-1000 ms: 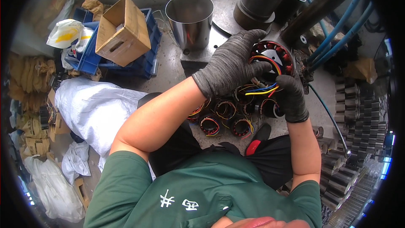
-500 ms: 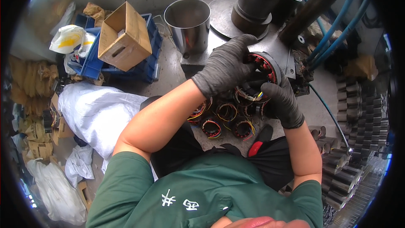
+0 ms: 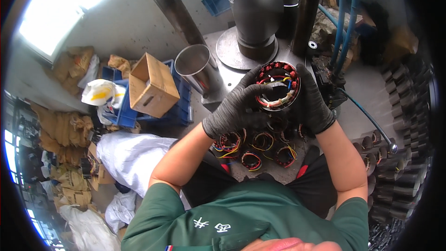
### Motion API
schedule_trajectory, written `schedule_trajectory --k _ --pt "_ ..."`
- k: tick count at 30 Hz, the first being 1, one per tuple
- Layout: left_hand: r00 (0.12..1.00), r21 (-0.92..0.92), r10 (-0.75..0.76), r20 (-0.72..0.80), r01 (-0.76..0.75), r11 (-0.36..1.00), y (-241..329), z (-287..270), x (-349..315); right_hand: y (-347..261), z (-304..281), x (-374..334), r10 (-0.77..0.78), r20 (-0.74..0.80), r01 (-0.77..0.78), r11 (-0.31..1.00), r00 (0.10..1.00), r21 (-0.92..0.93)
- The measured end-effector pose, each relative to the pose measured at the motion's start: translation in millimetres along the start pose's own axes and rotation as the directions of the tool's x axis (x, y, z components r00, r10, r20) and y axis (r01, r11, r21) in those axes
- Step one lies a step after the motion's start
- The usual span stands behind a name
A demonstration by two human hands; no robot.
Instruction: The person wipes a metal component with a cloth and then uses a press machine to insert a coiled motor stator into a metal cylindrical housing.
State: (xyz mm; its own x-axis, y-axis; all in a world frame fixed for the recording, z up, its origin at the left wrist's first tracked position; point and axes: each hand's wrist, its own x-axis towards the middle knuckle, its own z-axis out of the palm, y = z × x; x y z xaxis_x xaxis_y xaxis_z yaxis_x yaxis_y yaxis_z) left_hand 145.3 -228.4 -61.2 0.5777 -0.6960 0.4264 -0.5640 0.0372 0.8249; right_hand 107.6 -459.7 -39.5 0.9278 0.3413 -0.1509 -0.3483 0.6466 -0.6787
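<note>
Hands (image 3: 236, 110) hold stator (image 3: 279, 67); white characters (image 3: 223, 227) mark green shirt (image 3: 253, 203).

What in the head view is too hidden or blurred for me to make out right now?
All in the head view:
- Wound ring, underside: turned away from the camera.
- Right hand, some fingers: hidden by the ring and the hand itself.
- Dark cylinder, upper part: blurred.
- Carton, bottom inside: hidden by its walls.
- Metal cylinders, outer ones: lost in the dark fisheye rim.
</note>
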Motion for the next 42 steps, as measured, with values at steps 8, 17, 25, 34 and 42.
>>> schedule_trajectory --k 8,17,25,34,42 --pt "0.995 0.167 0.059 -0.081 -0.045 0.985 29.3 4.1 27.4 -17.7 -3.5 -7.1 -0.012 0.15 0.006 0.999 0.989 0.039" --pt "0.933 0.507 0.154 -0.326 0.036 0.861 53.8 -54.4 119.1 -36.3 8.6 -12.9 -0.008 0.061 -0.01 0.959 0.998 0.282" --pt "0.868 0.663 0.068 -0.492 0.322 0.676 5.5 -131.7 203.4 -15.8 5.1 2.2 -0.056 0.06 0.05 0.995 0.997 0.089" --pt "0.893 0.616 -0.089 -0.442 0.375 0.693 -16.9 -145.8 213.5 -4.9 7.2 -3.2 -0.052 0.049 0.051 0.999 0.997 0.017" --pt "0.925 0.704 -0.037 -0.377 0.312 0.638 -20.5 -148.0 220.1 0.8 12.5 -4.4 -0.089 0.109 0.105 0.983 0.99 -0.149"
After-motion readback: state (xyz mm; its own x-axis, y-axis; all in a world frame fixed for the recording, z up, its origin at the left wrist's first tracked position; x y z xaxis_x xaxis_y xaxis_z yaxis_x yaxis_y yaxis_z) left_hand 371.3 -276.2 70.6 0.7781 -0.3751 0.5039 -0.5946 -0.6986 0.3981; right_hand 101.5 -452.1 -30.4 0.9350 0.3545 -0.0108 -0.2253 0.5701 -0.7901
